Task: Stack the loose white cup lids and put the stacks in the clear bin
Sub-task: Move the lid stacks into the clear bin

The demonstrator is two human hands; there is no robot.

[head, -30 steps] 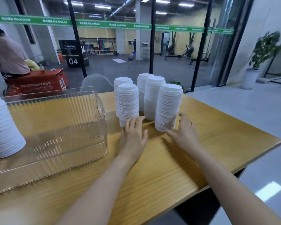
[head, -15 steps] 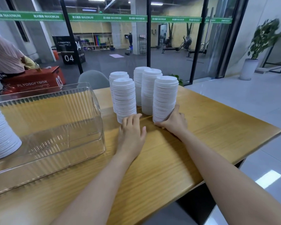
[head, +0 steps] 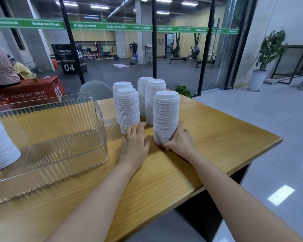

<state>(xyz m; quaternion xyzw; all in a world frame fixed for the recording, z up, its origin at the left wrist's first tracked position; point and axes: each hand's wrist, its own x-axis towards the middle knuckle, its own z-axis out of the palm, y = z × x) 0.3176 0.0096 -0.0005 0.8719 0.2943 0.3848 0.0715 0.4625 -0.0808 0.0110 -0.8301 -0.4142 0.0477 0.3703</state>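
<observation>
Several tall stacks of white cup lids stand on the wooden table [head: 217, 137]. My right hand [head: 179, 141] grips the base of the nearest lid stack [head: 166, 114], which stands apart from the rest. My left hand [head: 136, 143] lies flat on the table with straight fingers, its fingertips at the foot of another lid stack [head: 127, 109]. More lid stacks [head: 153, 98] stand behind these. The clear bin [head: 96, 123] sits to the left. A white lid stack [head: 0, 144] shows at its left end, cut off by the frame edge.
The table's right edge drops to a tiled floor. A grey chair back [head: 96, 89] rises behind the table. Beyond it a glass wall [head: 182, 49] fronts a gym. People sit on a red box [head: 30, 91] at the far left.
My right hand reached the rightmost stack, closed round its base and drew it toward me, away from the others. My left hand stayed flat on the table.
</observation>
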